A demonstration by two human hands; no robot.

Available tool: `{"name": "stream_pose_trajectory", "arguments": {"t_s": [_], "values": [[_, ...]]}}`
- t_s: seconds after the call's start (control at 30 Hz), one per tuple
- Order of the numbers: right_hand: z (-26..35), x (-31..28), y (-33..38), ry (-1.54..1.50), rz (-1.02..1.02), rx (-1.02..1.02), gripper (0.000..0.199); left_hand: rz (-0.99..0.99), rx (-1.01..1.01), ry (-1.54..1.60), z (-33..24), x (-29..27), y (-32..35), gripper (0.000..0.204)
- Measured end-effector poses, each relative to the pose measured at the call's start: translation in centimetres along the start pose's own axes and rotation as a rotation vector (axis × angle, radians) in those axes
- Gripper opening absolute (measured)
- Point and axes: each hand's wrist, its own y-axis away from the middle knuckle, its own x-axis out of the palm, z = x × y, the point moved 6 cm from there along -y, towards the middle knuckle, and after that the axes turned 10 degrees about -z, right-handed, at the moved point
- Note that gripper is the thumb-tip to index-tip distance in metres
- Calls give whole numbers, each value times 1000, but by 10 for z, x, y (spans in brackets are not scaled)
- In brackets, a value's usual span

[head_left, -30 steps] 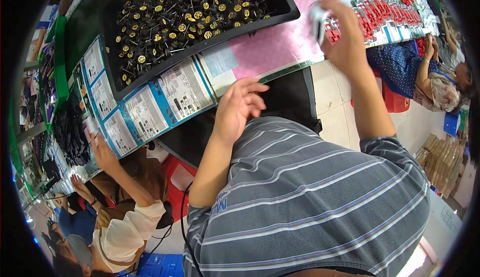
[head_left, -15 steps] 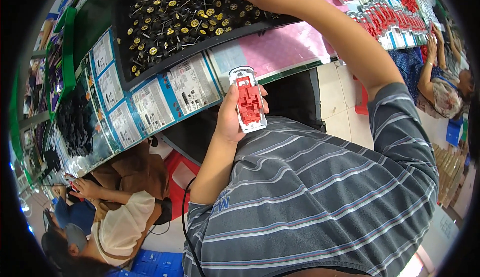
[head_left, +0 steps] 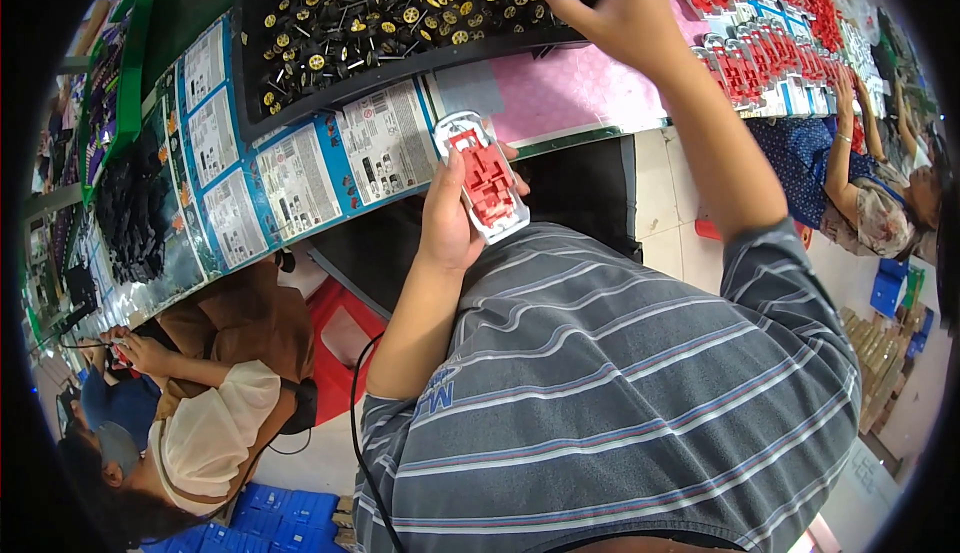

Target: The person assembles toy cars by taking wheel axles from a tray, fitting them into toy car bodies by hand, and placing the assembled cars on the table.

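Observation:
My left hand [head_left: 447,221] is closed around a toy car body [head_left: 488,181], a white shell with a red chassis inside, its underside facing up. It is held tilted in front of my striped shirt, just off the table's near edge. Over the right end of a black tray [head_left: 400,63] is my right hand [head_left: 630,21], its thumb stretched out apart from the fingers. Inside the tray lie many black wheels with yellow hubs on thin metal axles [head_left: 440,3]. The fingertips partly leave the top of the picture, and no object shows between them.
Rows of red and white car bodies [head_left: 745,63] stand at the right of the table. Pink padding [head_left: 570,93] lies in front of the tray, printed sheets [head_left: 295,178] to its left. A co-worker [head_left: 215,433] sits at left, another person [head_left: 880,173] at right. A green-edged bin [head_left: 135,83] stands far left.
My right hand has moved right and a little nearer over the tray, with the arm drawn in. My left hand has tilted the car body slightly to the left. The whole view has shifted somewhat.

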Motion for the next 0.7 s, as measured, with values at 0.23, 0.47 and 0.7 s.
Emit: {"name": "stream_pose_trajectory", "arguments": {"t_s": [0.23,0.47,0.7], "values": [[26,20,132,-291,214,100,58,-2,209,-44,-9,15,-8,67],[33,30,159,-198,188,144,57,-117,401,-274,-14,15,2,75],[38,42,169,-216,218,119,60,-88,440,-293,-12,13,10,78]]}}
